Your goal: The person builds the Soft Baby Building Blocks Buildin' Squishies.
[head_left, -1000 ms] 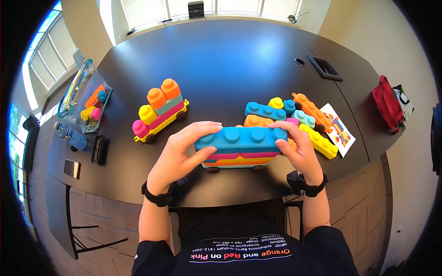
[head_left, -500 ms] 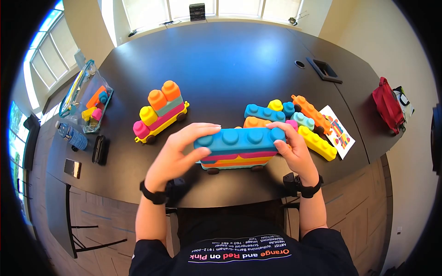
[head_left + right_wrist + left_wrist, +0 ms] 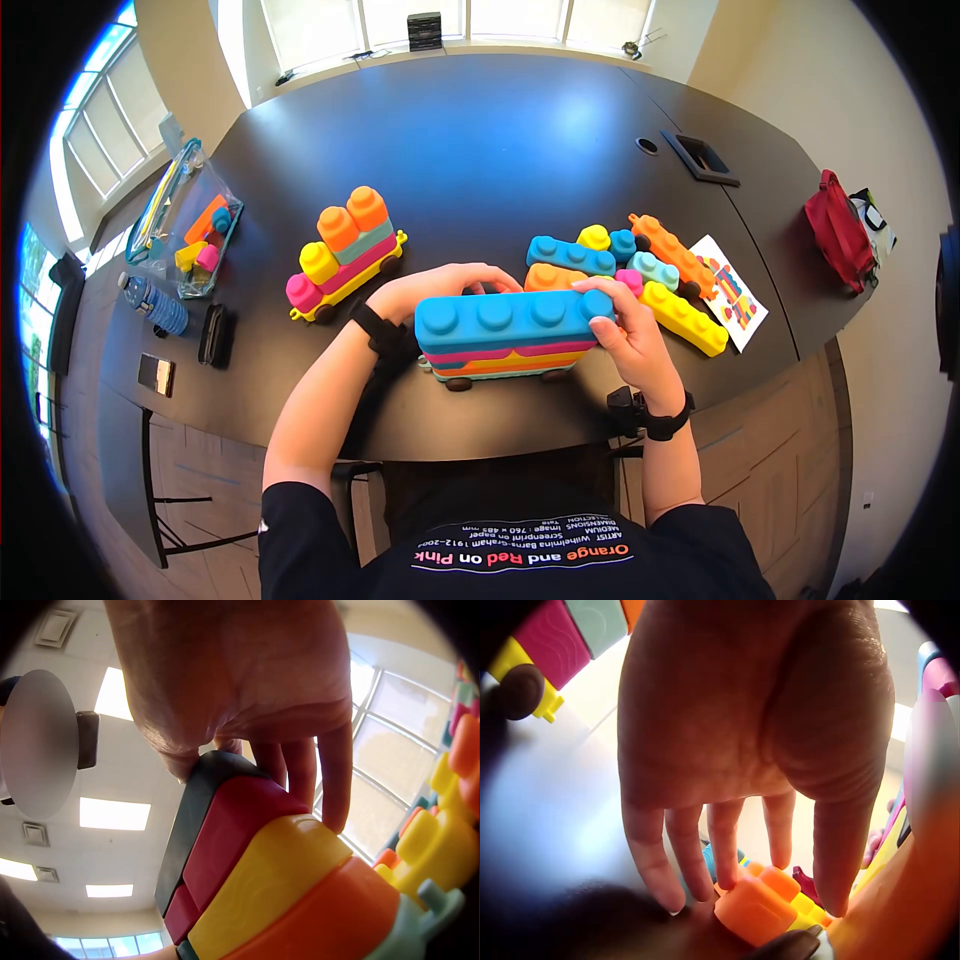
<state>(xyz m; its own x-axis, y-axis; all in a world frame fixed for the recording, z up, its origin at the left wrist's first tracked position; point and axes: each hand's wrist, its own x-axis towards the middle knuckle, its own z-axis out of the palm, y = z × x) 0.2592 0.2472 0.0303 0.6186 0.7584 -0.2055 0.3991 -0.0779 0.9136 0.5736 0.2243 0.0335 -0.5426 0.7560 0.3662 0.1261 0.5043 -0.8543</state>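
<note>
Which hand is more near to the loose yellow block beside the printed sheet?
Right. The right hand is just left of the yellow block, gripping the blue-topped stack; the left hand is farther, behind the stack.

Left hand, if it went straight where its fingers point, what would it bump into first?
The left hand would probably bump the orange block first. It lies just past the fingertips, but I can't tell exactly how far away it is.
</note>
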